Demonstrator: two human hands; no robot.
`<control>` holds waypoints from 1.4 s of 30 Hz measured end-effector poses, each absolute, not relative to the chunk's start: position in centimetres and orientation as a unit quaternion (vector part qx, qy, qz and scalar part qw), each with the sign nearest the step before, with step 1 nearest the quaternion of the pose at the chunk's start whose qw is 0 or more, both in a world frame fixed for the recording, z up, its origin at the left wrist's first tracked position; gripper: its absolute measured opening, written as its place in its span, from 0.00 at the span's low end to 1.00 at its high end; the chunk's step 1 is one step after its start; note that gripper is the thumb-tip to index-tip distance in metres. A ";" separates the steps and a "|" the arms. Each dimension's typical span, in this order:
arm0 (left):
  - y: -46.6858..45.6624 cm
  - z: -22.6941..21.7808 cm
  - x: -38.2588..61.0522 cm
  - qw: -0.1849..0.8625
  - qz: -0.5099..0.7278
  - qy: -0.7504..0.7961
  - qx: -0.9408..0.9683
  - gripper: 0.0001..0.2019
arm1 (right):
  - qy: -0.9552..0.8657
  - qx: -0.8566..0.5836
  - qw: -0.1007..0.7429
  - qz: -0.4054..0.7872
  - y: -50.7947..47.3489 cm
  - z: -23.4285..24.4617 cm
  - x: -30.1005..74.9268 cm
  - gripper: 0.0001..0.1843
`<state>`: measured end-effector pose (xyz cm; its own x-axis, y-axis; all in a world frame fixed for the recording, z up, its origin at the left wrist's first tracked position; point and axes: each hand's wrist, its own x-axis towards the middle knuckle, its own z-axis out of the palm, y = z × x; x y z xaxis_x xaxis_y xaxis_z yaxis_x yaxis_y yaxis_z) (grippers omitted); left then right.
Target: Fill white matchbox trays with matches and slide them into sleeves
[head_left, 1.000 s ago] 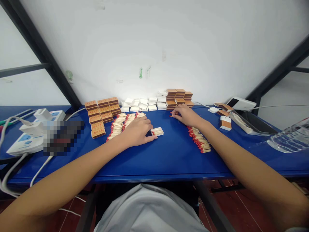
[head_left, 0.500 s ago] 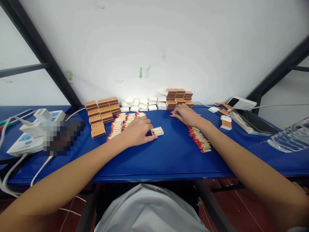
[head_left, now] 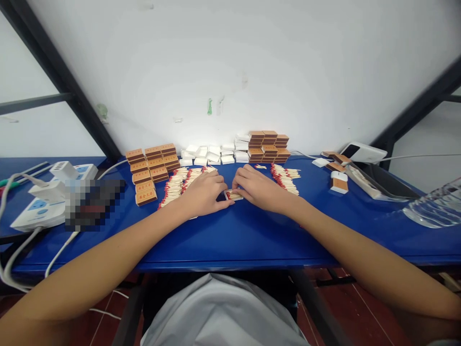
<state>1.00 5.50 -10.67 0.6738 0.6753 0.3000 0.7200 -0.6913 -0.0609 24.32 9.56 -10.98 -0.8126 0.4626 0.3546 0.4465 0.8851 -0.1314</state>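
On the blue table (head_left: 252, 235), my left hand (head_left: 203, 192) has its fingers curled round a small white matchbox tray (head_left: 229, 196) with red-tipped matches in it. From the right, my right hand (head_left: 257, 190) meets it, fingertips pinched on a few matches at the tray's right end. My fingers cover most of the tray. A spread of loose matches (head_left: 178, 185) lies just left of my left hand. Another row of matches (head_left: 284, 174) lies behind and to the right of my right hand.
Orange matchboxes (head_left: 151, 166) lie at the back left, with white empty trays (head_left: 209, 154) and a stack of orange sleeves (head_left: 268, 144) along the wall. A power strip with cables (head_left: 46, 202) is at the left. A part-open matchbox (head_left: 338, 182), a white device (head_left: 362, 153) and a clear plastic bag (head_left: 432, 206) are at the right.
My right hand has come left and nearer, from the far end of the right-hand match row to the tray in my left hand. My left hand has stayed put.
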 end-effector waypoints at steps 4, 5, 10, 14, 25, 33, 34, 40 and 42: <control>5.6 -10.7 1.0 0.081 -0.131 -0.383 -0.911 0.17 | -0.952 -0.236 0.193 0.006 9.1 -11.0 24.0 0.13; 5.5 -10.7 1.0 0.080 -0.131 -0.382 -0.911 0.17 | -0.953 -0.233 0.192 0.007 9.2 -10.9 24.0 0.13; 5.5 -10.6 1.0 0.076 -0.131 -0.390 -0.908 0.18 | -0.934 -0.285 0.216 0.002 12.6 -10.7 26.5 0.14; 5.4 -10.7 1.0 0.071 -0.133 -0.390 -0.908 0.18 | -0.893 -0.391 0.218 -0.051 17.3 -11.6 30.6 0.13; 5.3 -10.6 1.0 0.070 -0.135 -0.388 -0.909 0.18 | -0.875 -0.441 0.190 -0.059 20.8 -13.9 32.6 0.15; 5.3 -10.7 1.1 0.078 -0.130 -0.388 -0.909 0.19 | -0.883 -0.433 0.168 -0.063 21.5 -14.2 32.9 0.14; 5.3 -10.7 1.1 0.079 -0.131 -0.388 -0.909 0.19 | -0.886 -0.430 0.164 -0.063 21.6 -14.2 32.9 0.13; 5.4 -10.9 1.0 0.081 -0.135 -0.386 -0.909 0.18 | -0.890 -0.428 0.139 -0.074 21.7 -13.8 33.3 0.14; 5.4 -10.9 1.0 0.081 -0.134 -0.385 -0.909 0.19 | -0.891 -0.425 0.139 -0.081 21.7 -13.7 33.6 0.13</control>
